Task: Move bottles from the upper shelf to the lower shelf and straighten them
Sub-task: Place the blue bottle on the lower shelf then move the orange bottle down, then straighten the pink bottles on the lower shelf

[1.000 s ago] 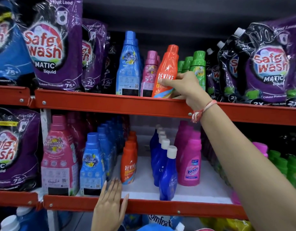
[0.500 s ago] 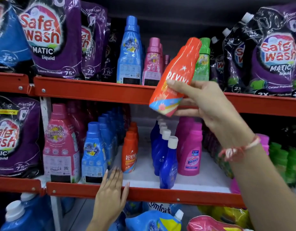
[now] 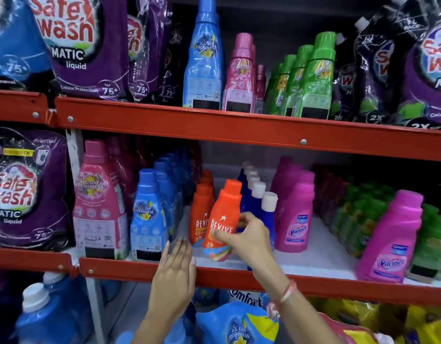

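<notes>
My right hand (image 3: 248,238) grips an orange Revive bottle (image 3: 223,214) at its lower half. The bottle leans slightly right, its base at the front of the lower shelf (image 3: 313,286), just ahead of a row of orange Revive bottles (image 3: 201,209). My left hand (image 3: 176,271) lies flat with fingers together against the lower shelf's red front edge, left of the bottle, holding nothing. On the upper shelf (image 3: 239,127) stand a blue bottle (image 3: 204,58), pink bottles (image 3: 240,75) and green bottles (image 3: 316,75).
Purple Safe Wash pouches (image 3: 83,45) fill both shelf ends. The lower shelf holds a large pink bottle (image 3: 99,202), blue bottles (image 3: 150,214), dark blue white-capped bottles (image 3: 266,207), pink Vanish bottles (image 3: 295,214) and green bottles (image 3: 363,219). Refill packs (image 3: 237,324) lie below.
My right hand lifted the orange Revive bottle off the upper shelf and brought it down to the front of the lower shelf. My left hand stayed at the lower shelf edge.
</notes>
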{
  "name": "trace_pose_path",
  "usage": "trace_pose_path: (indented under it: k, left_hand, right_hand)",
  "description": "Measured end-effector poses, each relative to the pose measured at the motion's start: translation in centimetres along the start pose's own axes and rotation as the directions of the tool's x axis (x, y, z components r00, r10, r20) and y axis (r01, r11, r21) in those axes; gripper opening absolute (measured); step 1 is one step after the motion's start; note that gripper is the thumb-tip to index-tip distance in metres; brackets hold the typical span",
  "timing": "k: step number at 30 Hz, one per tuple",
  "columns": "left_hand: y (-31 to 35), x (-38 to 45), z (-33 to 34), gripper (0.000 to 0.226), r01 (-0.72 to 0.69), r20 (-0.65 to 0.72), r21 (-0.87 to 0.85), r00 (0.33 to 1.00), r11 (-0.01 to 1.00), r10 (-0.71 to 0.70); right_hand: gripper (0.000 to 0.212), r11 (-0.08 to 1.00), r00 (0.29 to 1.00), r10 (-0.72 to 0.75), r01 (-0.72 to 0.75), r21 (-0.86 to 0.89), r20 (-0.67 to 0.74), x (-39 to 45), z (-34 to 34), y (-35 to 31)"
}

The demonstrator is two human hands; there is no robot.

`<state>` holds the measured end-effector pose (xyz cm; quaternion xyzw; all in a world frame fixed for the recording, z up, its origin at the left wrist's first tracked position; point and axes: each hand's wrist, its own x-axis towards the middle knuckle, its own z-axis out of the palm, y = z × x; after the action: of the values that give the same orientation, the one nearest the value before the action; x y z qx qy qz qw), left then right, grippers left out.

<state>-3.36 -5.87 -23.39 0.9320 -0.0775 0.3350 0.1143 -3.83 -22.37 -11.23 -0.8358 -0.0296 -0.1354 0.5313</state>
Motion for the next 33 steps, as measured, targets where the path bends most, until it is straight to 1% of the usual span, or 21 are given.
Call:
trace_pose_path:
  k: [4,10,21,26,28,30,32,33]
  left_hand:
    - [-0.1,0.0,0.1,0.053,-0.011,-0.007,0.009,1.000,1.000,0.011]
    - [0.0,0.0,0.3,0.050,-0.020,-0.038,0.027,0.999,0.999,0.021]
    - [0.1,0.0,-0.2,0.054,-0.027,-0.035,0.002,0.999,1.000,0.027]
    - [0.0,-0.1,-0.4,0.052,-0.028,-0.014,0.007,1.000,1.000,0.028]
    - [0.1,-0.1,-0.4,0.052,-0.023,-0.007,0.005,1.000,1.000,0.024]
    - [0.1,-0.1,-0.4,0.053,-0.017,-0.003,0.008,1.000,1.000,0.017]
    - [0.2,-0.1,-0.4,0.055,-0.006,-0.004,0.008,1.000,1.000,0.006]
    - [0.2,-0.1,-0.4,0.057,0.004,-0.002,0.005,1.000,1.000,-0.004]
  right_hand:
    - [0.055,0.996,0.999,0.034,-0.036,-0.084,-0.023,1.0,2.2,1.4]
    - [0.057,0.989,1.000,0.017,-0.015,-0.149,0.008,1.5,3.8,2.1]
    - [0.060,0.985,1.000,0.001,0.004,-0.172,0.030,1.1,4.6,2.1]
    - [0.062,0.983,0.995,-0.044,0.059,-0.177,0.087,0.5,3.9,2.1]
    - [0.053,0.981,0.992,-0.093,0.106,-0.164,0.087,-0.2,3.2,2.3]
    - [0.034,0.982,0.988,-0.152,0.156,-0.110,0.040,-1.1,2.0,2.6]
    - [0.012,0.977,0.974,-0.214,0.213,-0.021,-0.079,-2.0,0.4,3.2]
    - [0.006,0.971,0.959,-0.235,0.240,0.010,-0.161,-2.4,-0.6,3.5]
